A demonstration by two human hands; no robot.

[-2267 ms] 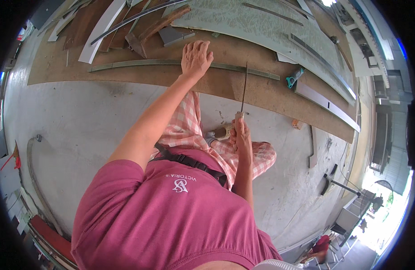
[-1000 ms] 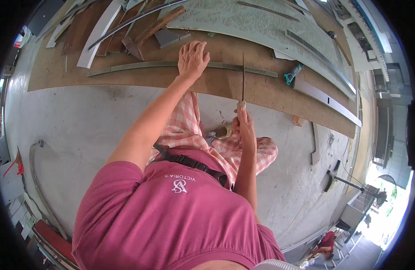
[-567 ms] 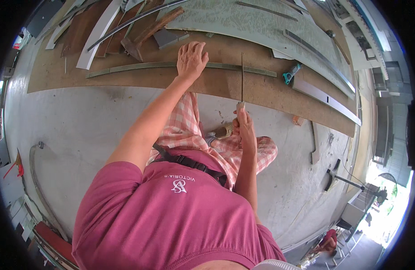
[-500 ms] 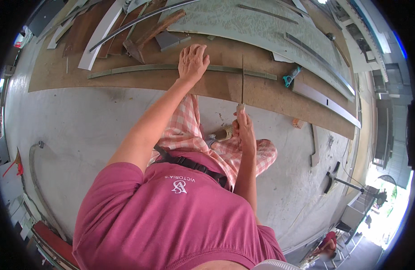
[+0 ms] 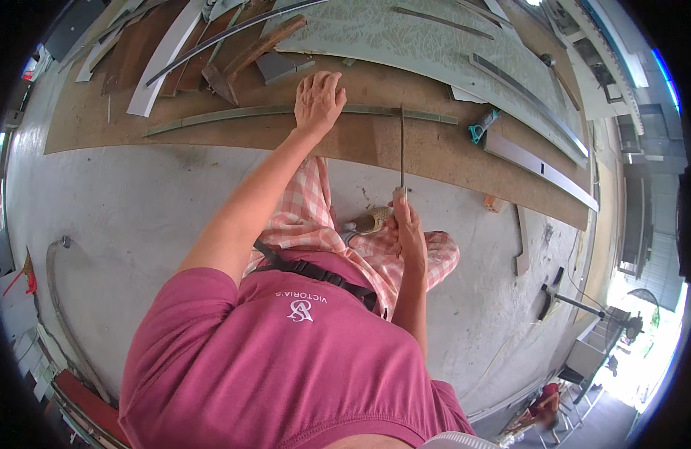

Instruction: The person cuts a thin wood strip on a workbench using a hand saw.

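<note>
My right hand (image 5: 408,230) is wrapped round the handle of a handsaw (image 5: 402,153), near my crossed legs. Its thin blade, seen edge-on, points away from me and crosses the right part of a long greenish strip (image 5: 211,117). That strip lies from left to right on a brown board (image 5: 345,146). My left hand (image 5: 319,101) lies palm down over the strip's middle, fingers stretched past its far edge and the thumb to the right. The hand hides the part of the strip under it, and how deep the blade sits in it cannot be seen.
A hammer (image 5: 223,84) and a small grey block (image 5: 274,67) lie beyond my left hand. Right of the strip are a teal-handled tool (image 5: 482,126) and a silver metal bar (image 5: 542,169). A pale patterned sheet (image 5: 428,52) covers the far side. A fan (image 5: 631,323) stands far right.
My right hand has drawn the saw back toward me, so the blade's tip is now closer to the strip. My left hand stays in place on the strip.
</note>
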